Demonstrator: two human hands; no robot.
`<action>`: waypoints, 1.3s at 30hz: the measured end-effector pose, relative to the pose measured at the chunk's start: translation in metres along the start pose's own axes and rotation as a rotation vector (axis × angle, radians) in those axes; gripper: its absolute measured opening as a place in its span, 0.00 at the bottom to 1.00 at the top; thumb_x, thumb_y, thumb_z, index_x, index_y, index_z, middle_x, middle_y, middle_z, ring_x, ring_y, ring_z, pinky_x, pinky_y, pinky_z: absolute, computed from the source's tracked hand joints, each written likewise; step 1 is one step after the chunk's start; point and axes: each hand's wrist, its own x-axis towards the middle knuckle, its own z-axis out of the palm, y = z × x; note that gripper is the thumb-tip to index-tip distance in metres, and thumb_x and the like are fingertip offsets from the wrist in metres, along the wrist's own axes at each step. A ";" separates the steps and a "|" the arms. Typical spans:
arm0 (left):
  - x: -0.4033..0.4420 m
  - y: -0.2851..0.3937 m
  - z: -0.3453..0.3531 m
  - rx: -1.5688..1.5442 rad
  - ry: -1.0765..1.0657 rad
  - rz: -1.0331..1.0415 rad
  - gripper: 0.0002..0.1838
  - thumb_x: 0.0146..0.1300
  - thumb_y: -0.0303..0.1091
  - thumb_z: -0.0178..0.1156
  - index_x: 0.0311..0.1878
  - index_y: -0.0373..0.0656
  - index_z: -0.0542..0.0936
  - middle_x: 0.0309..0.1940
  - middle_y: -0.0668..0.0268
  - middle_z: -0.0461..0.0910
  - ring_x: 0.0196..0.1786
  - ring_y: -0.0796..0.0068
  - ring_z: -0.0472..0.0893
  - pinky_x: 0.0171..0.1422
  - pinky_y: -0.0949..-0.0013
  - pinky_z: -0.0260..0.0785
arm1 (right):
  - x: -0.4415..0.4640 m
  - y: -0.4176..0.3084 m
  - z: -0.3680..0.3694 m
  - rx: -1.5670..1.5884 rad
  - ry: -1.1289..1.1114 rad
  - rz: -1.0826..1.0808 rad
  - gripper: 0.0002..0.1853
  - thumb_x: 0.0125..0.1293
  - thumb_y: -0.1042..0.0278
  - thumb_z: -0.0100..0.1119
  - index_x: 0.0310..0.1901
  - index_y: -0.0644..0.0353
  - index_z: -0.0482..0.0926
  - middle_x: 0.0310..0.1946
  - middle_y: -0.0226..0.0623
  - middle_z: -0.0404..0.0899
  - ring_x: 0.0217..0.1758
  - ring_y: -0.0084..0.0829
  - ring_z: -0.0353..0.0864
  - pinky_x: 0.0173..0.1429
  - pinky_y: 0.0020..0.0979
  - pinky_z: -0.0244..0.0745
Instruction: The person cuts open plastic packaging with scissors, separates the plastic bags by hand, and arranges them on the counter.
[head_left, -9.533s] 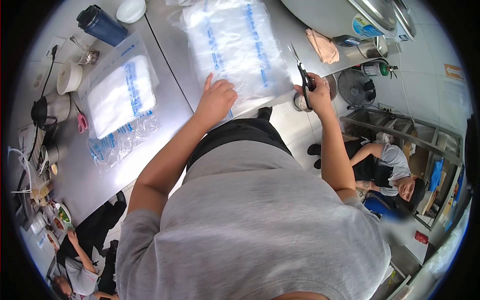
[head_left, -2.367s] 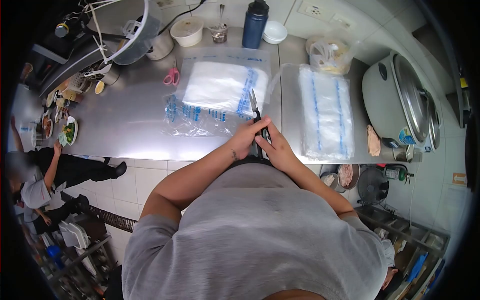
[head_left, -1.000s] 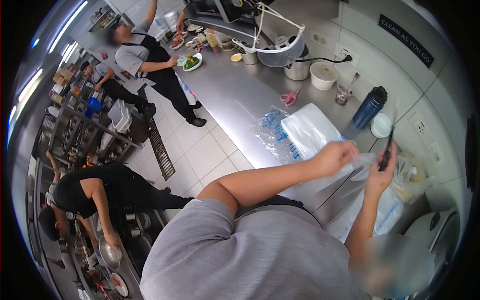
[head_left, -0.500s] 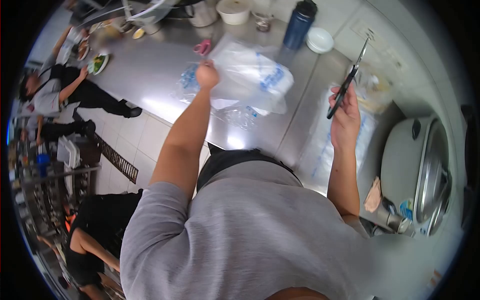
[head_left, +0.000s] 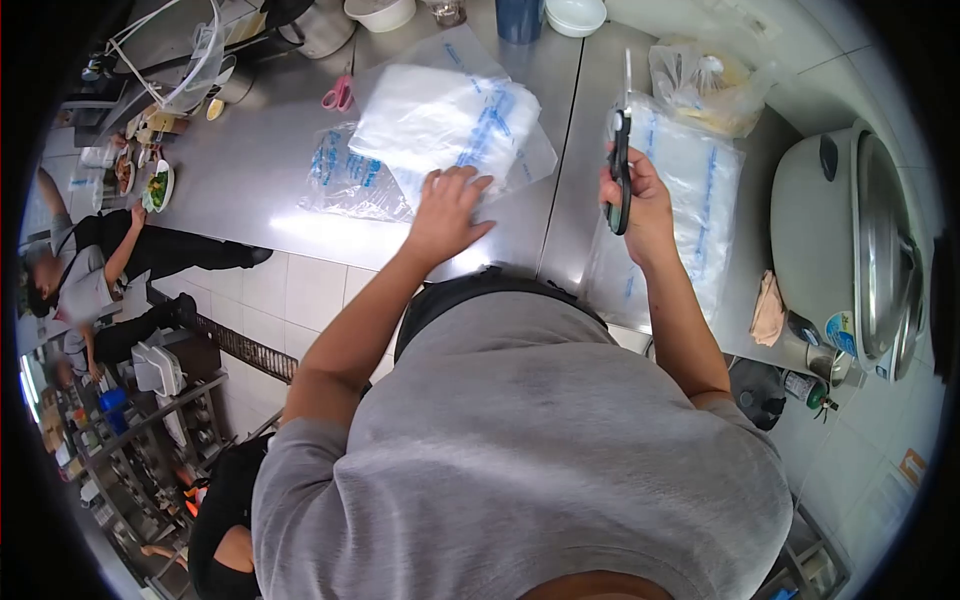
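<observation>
Working at a brushed stainless-steel table (head_left: 250, 160). Step in hand, by my reading: handling a flat stack of translucent white plastic bags with blue print (head_left: 430, 115), a cutting tool in the other hand. The stack is lying just beyond the left hand (head_left: 452, 212), its left side meeting crumpled clear plastic wrapping with blue lettering (head_left: 345, 175). That hand is reaching over the stack's near edge, palm down, fingers spread, pinching nothing; fingertips are seemingly touching plastic, pressure I cannot tell. The right hand (head_left: 645, 205) is gripping black-handled metal scissors (head_left: 622, 140), fingers curled closely round the handles, blades pointing away from the body and looking pressed together. Behind it, a second blue-printed stack of translucent bags (head_left: 692, 200) is lying near a bunched clear plastic bag with pale contents (head_left: 700, 90). Next move, I judge, is calling for steady left fingers and blades held clear of thin plastic.
</observation>
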 end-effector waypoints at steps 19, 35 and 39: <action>0.046 0.021 0.003 -0.352 0.135 -0.332 0.10 0.55 0.32 0.68 0.29 0.39 0.77 0.26 0.57 0.79 0.30 0.58 0.79 0.37 0.62 0.71 | -0.007 0.075 0.034 0.144 0.122 0.215 0.30 0.51 0.73 0.74 0.54 0.63 0.69 0.36 0.36 0.79 0.34 0.24 0.79 0.39 0.24 0.73; 0.053 0.031 0.001 -0.549 0.179 -0.437 0.12 0.53 0.29 0.71 0.29 0.40 0.74 0.24 0.63 0.75 0.26 0.71 0.74 0.32 0.70 0.69 | 0.045 0.071 0.049 0.090 0.219 0.118 0.39 0.45 0.67 0.78 0.57 0.66 0.66 0.36 0.37 0.80 0.37 0.26 0.79 0.40 0.24 0.74; 0.049 0.028 0.006 -0.621 0.193 -0.401 0.12 0.56 0.30 0.70 0.29 0.40 0.74 0.21 0.68 0.74 0.24 0.80 0.71 0.31 0.74 0.66 | 0.043 0.076 0.051 0.048 0.267 0.083 0.35 0.46 0.72 0.75 0.55 0.65 0.67 0.34 0.36 0.79 0.33 0.24 0.78 0.36 0.25 0.74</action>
